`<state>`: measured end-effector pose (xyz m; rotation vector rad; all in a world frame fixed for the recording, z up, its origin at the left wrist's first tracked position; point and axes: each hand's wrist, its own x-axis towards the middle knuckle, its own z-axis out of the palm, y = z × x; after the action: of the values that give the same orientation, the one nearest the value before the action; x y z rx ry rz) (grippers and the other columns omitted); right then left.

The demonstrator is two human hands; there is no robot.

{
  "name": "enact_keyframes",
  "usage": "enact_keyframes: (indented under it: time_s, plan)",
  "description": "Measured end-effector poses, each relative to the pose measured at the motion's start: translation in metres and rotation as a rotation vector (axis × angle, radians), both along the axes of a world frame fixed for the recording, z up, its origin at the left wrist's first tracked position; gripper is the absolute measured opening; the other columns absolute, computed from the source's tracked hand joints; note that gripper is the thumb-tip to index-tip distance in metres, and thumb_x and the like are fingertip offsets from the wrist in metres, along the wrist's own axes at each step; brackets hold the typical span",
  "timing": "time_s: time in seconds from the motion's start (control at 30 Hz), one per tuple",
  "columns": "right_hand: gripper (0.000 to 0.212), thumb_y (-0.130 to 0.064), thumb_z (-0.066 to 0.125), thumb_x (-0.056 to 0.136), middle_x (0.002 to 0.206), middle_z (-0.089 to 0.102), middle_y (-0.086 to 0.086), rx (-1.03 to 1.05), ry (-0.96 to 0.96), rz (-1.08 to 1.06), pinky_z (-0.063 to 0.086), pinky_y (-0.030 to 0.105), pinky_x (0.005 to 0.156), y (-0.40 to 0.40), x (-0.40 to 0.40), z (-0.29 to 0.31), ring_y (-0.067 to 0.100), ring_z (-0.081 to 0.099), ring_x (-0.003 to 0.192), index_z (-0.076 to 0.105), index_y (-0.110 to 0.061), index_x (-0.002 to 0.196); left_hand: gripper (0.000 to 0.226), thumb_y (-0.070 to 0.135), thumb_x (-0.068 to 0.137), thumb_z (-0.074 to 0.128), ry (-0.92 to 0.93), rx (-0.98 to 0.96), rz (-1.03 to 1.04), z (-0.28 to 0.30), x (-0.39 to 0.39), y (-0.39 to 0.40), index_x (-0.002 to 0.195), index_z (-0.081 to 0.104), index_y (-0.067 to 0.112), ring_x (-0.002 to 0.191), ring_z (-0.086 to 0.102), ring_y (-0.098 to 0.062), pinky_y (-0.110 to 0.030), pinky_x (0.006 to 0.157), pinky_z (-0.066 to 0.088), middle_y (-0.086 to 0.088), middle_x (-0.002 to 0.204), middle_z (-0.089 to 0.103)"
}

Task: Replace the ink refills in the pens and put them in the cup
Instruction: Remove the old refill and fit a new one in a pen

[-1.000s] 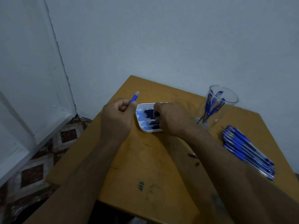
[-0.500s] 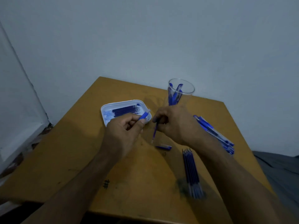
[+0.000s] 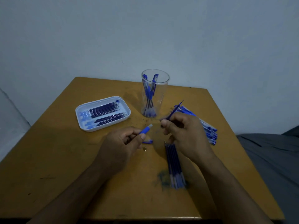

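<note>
Tabletop (image 3: 64, 159): ochre wood, stained with blue ink near the front edge, set against a pale wall.

Left hand (image 3: 119, 146): over the middle of the tabletop, fingers curled, thumb and forefinger pinching a pen barrel (image 3: 146, 129); the blue grip section and its pale open end stick out toward the far right.

Right hand (image 3: 182, 135): just right of the left hand, apart from it, fingers curled and pinching an ink refill (image 3: 174, 111); the thin dark-blue stick slants up toward the far right corner, tip uppermost.

Cup (image 3: 154, 94): clear plastic, upright near the middle of the far edge, holding several blue-capped pens that lean against its wall.

Tray (image 3: 85, 125): white, rounded corners, left of the cup toward the far left part of the tabletop; two rows of dark-blue refills lie in it, roughly parallel to its long side.

Pile of pens (image 3: 208, 130): blue-capped, clear-barrelled, lying by the right edge, partly hidden behind the right hand.

Row of loose refills (image 3: 174, 165): side by side on the tabletop, below the right hand, running toward the front edge, their ends on the ink stain.

Small blue pen part (image 3: 148, 141): lying on the tabletop between the two hands; its kind cannot be told.
</note>
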<state>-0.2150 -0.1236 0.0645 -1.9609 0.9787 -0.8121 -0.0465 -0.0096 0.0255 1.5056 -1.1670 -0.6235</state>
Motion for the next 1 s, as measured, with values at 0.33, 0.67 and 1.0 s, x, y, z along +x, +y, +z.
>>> enact_keyframes:
  time_s: [0.33, 0.67, 1.0]
  plan:
    - [0.013, -0.017, 0.053, 0.104, 0.085, 0.075, 0.016, 0.298, -0.383, 0.070, 0.061, 0.040, 0.058, 0.008, 0.001, -0.003, 0.033, 0.075, 0.074, 0.059, -0.005, 0.105, 0.017, 0.037, 0.086, 0.063, -0.024, 0.015, -0.045, 0.001, -0.003, 0.002, 0.097, 0.074, 0.029, 0.053, 0.059, 0.001, -0.008, 0.054, 0.042, 0.001, 0.068, 0.071]
    - [0.018, -0.019, 0.049, 0.105, 0.086, 0.075, 0.016, 0.311, -0.405, 0.096, 0.061, 0.042, 0.060, 0.013, 0.005, -0.003, 0.034, 0.075, 0.077, 0.055, -0.003, 0.108, 0.022, 0.040, 0.086, 0.062, -0.071, 0.015, -0.068, 0.000, 0.000, 0.003, 0.102, 0.073, 0.030, 0.056, 0.062, 0.001, -0.009, 0.055, 0.043, 0.006, 0.070, 0.072]
    - [0.018, -0.020, 0.044, 0.107, 0.086, 0.074, 0.017, 0.304, -0.423, 0.076, 0.062, 0.049, 0.066, 0.016, 0.008, -0.004, 0.033, 0.076, 0.078, 0.051, -0.003, 0.108, 0.024, 0.040, 0.088, 0.061, -0.079, 0.025, -0.055, -0.003, 0.002, 0.003, 0.106, 0.074, 0.029, 0.056, 0.061, 0.000, -0.013, 0.055, 0.044, 0.006, 0.071, 0.072]
